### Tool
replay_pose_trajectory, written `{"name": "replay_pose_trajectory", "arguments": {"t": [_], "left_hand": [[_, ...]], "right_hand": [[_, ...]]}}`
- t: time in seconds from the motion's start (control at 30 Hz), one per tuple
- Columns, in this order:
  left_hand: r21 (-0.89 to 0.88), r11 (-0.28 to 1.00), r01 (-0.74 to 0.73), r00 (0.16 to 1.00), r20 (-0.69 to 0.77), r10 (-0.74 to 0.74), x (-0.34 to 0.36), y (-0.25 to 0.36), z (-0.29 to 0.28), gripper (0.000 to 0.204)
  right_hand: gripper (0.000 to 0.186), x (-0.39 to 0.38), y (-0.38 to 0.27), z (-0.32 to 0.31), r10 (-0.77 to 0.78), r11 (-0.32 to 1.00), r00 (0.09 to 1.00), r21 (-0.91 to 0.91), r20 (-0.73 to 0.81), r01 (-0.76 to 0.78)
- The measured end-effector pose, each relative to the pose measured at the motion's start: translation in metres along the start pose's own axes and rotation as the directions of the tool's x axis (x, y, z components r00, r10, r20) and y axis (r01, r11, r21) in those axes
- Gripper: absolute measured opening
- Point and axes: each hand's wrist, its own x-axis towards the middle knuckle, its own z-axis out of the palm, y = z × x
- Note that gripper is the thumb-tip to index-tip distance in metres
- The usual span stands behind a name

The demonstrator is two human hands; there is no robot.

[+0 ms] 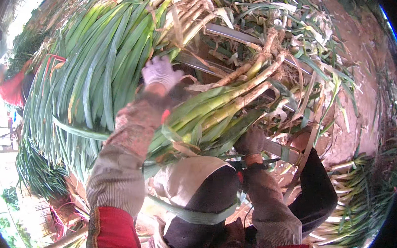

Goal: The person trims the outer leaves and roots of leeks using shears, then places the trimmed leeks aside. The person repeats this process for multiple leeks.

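Observation:
My left hand (161, 73), in a pale glove, reaches forward with its fingers spread. It is at the right edge of a large pile of long green onions (104, 64), whose leaves droop toward me. Several loose green onions (224, 102) lie slanted between my arms, roots pointing to the far right. My right hand (250, 140), in a darker glove, is at the lower side of these loose stalks. Its fingers are curled at the green leaves of one green onion, partly hidden in shadow.
Metal rails (234, 34) run under the stalks. Torn leaves and trimmings (306, 29) litter the ground at the far right. A row of green onions (341, 217) lies at lower right. My knees (203, 181) are close below. A person in red (12, 89) is at far left.

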Motion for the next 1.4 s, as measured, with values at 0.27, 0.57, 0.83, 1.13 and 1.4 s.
{"name": "replay_pose_trajectory", "arguments": {"t": [0.27,0.57,0.83,1.13,1.4], "left_hand": [[0.007,0.997,0.073,0.949,0.308,-0.071,0.018,-0.011,0.011,0.064],[-0.429,0.889,-0.160,0.951,0.173,0.255,-0.039,-0.001,0.024,0.053],[0.252,0.958,-0.138,0.990,0.055,0.128,-0.066,-0.130,-0.025,0.067],[-0.148,0.930,-0.337,0.941,-0.051,0.333,-0.094,-0.108,-0.018,0.058],[-0.146,0.931,-0.334,0.863,0.349,0.365,-0.081,-0.036,-0.005,0.122]], "right_hand": [[0.041,0.003,0.005,0.008,-0.021,0.993,0.999,-0.118,0.043,0.026],[0.050,-0.001,-0.007,-0.008,0.021,0.997,0.998,-0.072,0.051,-0.017],[0.048,0.004,0.000,0.004,0.022,0.989,0.999,-0.146,0.045,-0.015],[0.046,0.017,0.026,0.046,-0.084,0.982,0.965,-0.188,-0.248,0.037],[0.037,-0.033,0.019,-0.006,-0.241,0.963,0.822,-0.023,-0.516,0.268]]}}
